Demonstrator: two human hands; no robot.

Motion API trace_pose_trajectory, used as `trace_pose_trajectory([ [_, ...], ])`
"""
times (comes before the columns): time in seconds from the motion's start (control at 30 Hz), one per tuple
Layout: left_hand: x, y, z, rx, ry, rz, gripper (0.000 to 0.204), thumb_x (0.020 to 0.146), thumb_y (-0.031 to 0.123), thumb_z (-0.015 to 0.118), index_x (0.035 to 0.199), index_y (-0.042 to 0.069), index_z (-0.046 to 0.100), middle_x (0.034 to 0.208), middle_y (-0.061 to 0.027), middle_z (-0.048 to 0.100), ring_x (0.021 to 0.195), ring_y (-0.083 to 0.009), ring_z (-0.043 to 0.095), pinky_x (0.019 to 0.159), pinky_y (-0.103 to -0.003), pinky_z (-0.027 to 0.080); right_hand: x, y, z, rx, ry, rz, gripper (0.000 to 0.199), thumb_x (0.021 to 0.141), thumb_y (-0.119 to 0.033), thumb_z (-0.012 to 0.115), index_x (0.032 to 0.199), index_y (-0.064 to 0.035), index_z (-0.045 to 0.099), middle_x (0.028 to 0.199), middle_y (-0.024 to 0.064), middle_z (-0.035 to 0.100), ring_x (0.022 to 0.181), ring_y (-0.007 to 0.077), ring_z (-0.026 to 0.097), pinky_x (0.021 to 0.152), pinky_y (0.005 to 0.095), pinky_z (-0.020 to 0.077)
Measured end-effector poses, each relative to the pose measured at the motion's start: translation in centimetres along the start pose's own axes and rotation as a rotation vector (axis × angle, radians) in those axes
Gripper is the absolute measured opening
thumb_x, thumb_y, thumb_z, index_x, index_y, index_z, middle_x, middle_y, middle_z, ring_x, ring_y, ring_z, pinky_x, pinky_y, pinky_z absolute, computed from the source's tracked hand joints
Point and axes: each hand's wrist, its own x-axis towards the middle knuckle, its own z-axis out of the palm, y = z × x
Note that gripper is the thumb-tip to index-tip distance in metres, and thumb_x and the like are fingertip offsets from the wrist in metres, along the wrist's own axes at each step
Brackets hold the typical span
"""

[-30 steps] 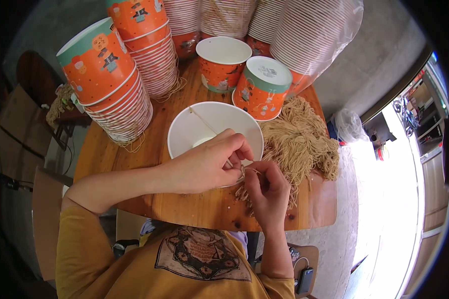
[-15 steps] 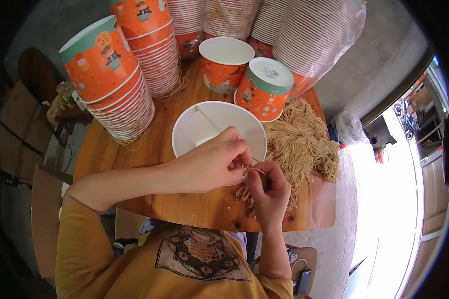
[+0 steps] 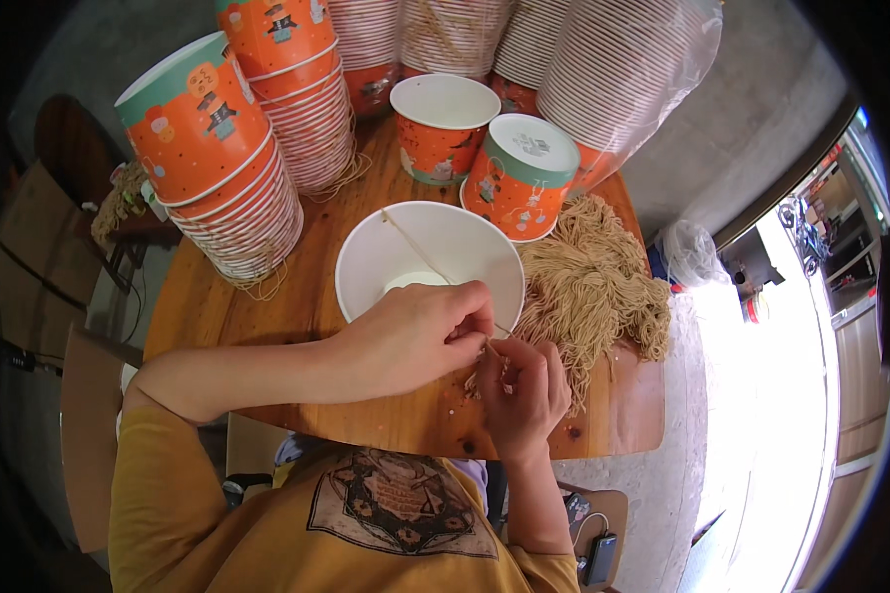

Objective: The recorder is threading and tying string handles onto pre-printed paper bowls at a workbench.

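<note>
A paper bucket [image 3: 366,259], white inside, stands upright in front of me on the wooden table. A tan string [image 3: 412,243] crosses its inside from the far rim toward my fingers at the near right rim. My left hand [image 3: 410,336] reaches over the near rim with thumb and fingers pinched on the string. Just right of it, my right hand [image 3: 527,395] is closed on the string's end, fingers curled. The exact shape of the string between my fingertips is partly hidden. Beside the bucket lies a loose heap of tan strings [image 3: 593,287].
Behind the bucket are an upright orange bucket [image 3: 435,143] and an upside-down one [image 3: 524,188]. Nested buckets with strings [image 3: 232,217] stand at the left. Tall plastic-wrapped stacks [image 3: 613,74] line the back of the wooden table [image 3: 237,341]. A chair [image 3: 84,445] is at the left.
My hands have come slightly lower and nearer to me. The string loop seen between them has drawn smaller, and my right fingers have curled in more.
</note>
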Motion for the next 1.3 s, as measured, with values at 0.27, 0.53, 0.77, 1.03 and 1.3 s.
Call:
trace_pose_trajectory([
  [0.27, -0.1, -0.4, 0.1, -0.074, 0.007, 0.017, 0.012, 0.087, 0.003, 0.062, 0.094, 0.002, 0.052, 0.082, -0.0061, 0.060, 0.073, -0.0145, 0.059, 0.066, -0.030, 0.049, -0.3, 0.4, 0.3, -0.137, 0.064, -0.207, 0.030, 0.068, 0.003, 0.074, 0.093, -0.0071, 0.062, 0.069, 0.0023, 0.051, 0.053, 0.0167, 0.051, 0.045, 0.0279, 0.0411],
  [0.53, 0.0, -0.1, 0.2, -0.194, 0.004, -0.010, 0.021, 0.086, 0.001, 0.061, 0.101, 0.004, 0.047, 0.085, -0.0029, 0.059, 0.076, -0.0114, 0.057, 0.069, -0.028, 0.048, -0.1, -0.7, 0.2, 0.139, 0.019, 0.191, 0.017, 0.077, 0.002, 0.070, 0.087, -0.0052, 0.059, 0.069, 0.0025, 0.051, 0.052, 0.0113, 0.049, 0.046, 0.0241, 0.0395],
  [0.77, 0.0, 0.4, 0.0, -0.272, -0.032, -0.072, 0.034, 0.088, 0.002, 0.061, 0.114, 0.007, 0.040, 0.091, -0.0035, 0.062, 0.084, -0.0118, 0.058, 0.078, -0.030, 0.045, 0.4, -1.3, -0.1, 0.768, -0.003, 0.778, 0.016, 0.084, 0.000, 0.067, 0.094, -0.0056, 0.057, 0.063, -0.0030, 0.049, 0.054, 0.0027, 0.045, 0.048, 0.0197, 0.0355],
  [1.03, 0.1, 0.2, 0.1, -0.267, -0.041, -0.067, 0.036, 0.090, 0.004, 0.062, 0.117, 0.007, 0.038, 0.091, -0.0040, 0.065, 0.086, -0.0126, 0.059, 0.081, -0.030, 0.043, -0.1, 0.7, -0.9, 0.124, 0.040, 0.100, 0.027, 0.075, 0.000, 0.073, 0.097, -0.0095, 0.061, 0.071, 0.0018, 0.051, 0.057, 0.0138, 0.050, 0.048, 0.0259, 0.0405],
  [1.3, 0.3, 0.0, 0.2, -0.244, -0.026, -0.024, 0.034, 0.090, 0.003, 0.059, 0.113, 0.004, 0.035, 0.084, -0.0096, 0.063, 0.079, -0.0186, 0.062, 0.073, -0.032, 0.048, 1.0, 2.0, -2.6, -0.076, -0.100, -0.230, 0.041, 0.066, -0.004, 0.072, 0.105, -0.0158, 0.067, 0.077, -0.0002, 0.049, 0.064, 0.0165, 0.052, 0.049, 0.0288, 0.0429],
])
